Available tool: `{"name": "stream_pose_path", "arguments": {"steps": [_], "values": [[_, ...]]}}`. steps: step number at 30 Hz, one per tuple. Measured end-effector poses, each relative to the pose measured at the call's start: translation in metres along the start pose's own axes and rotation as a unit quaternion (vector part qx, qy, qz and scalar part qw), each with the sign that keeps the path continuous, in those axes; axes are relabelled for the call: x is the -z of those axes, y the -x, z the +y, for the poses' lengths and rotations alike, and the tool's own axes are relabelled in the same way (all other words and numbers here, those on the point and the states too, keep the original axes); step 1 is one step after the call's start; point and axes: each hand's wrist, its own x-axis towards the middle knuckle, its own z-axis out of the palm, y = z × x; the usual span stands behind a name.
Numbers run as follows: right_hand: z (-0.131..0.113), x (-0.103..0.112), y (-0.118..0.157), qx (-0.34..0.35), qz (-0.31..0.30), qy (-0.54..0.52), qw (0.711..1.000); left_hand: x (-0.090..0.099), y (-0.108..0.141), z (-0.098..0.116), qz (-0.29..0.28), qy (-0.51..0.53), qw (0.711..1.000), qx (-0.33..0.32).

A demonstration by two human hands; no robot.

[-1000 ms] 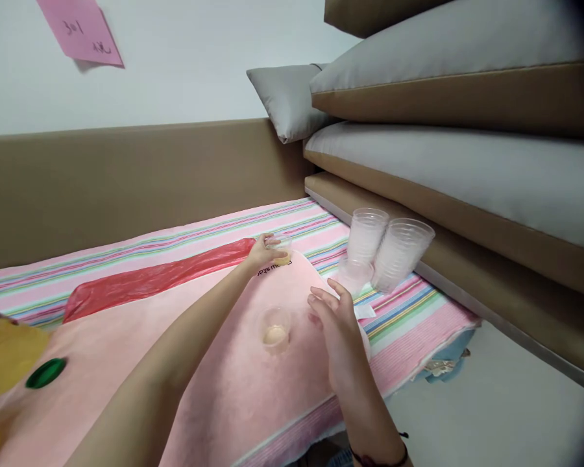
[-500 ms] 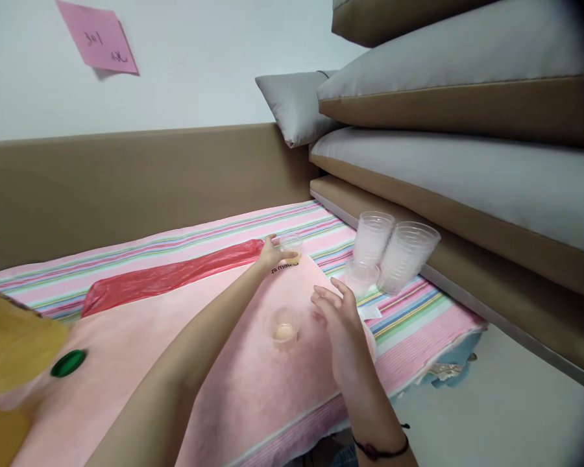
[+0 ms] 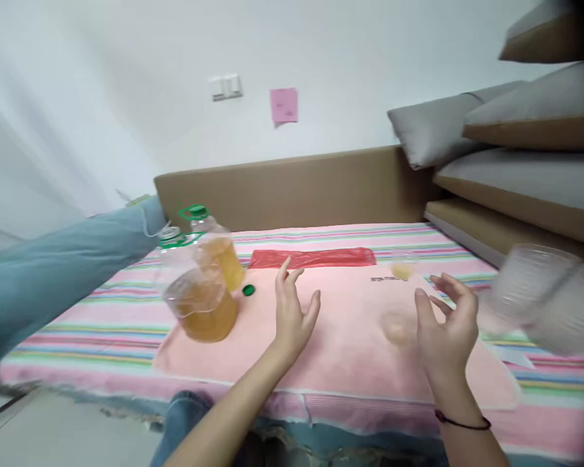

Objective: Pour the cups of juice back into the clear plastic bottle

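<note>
My left hand [image 3: 294,314] is raised over the pink cloth [image 3: 340,350], fingers spread, with nothing in it. Toward the right, my right hand [image 3: 448,324] is also empty, its fingers curved and apart. Just left of it stands a small clear plastic cup [image 3: 398,327] with a little pale liquid, blurred. Another clear cup [image 3: 403,268], holding yellowish liquid, sits at the cloth's far right. On the left are a big clear jug of amber liquid [image 3: 205,314] with no cap on its neck and a green-capped jug [image 3: 228,259] behind it. A loose green cap [image 3: 248,290] lies beside them.
Stacks of clear cups [image 3: 533,282] stand at the right. A red plastic bag [image 3: 314,258] lies flat along the cloth's back edge. Grey and brown cushions [image 3: 525,172] are piled at the right, and a brown backboard [image 3: 311,191] runs behind the striped sheet.
My view has swung left, bringing both jugs into sight. My left hand has let go of the far cup and come back toward the left. The right hand remains empty near the closer cup.
</note>
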Motion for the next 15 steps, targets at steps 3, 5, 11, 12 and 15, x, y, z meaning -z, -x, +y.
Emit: {"name": "stream_pose_path", "arguments": {"steps": [3,5,11,12,15], "values": [[-0.011,-0.028,0.033,0.097,-0.069,0.033,0.992,0.046,0.021,-0.023,0.118,-0.091,0.988,-0.044],[-0.015,-0.049,0.059,0.132,-0.136,0.027,0.982,0.073,0.031,-0.039,0.176,-0.124,0.975,-0.048],[-0.031,-0.108,0.148,0.092,-0.359,-0.068,0.926,0.139,0.042,-0.073,0.280,-0.164,0.943,0.077],[-0.035,-0.118,0.161,0.069,-0.391,-0.083,0.914,0.149,0.043,-0.079,0.287,-0.151,0.939,0.114],[-0.047,-0.152,0.192,0.003,-0.453,-0.120,0.883,0.174,0.044,-0.096,0.276,-0.069,0.928,0.239]]}}
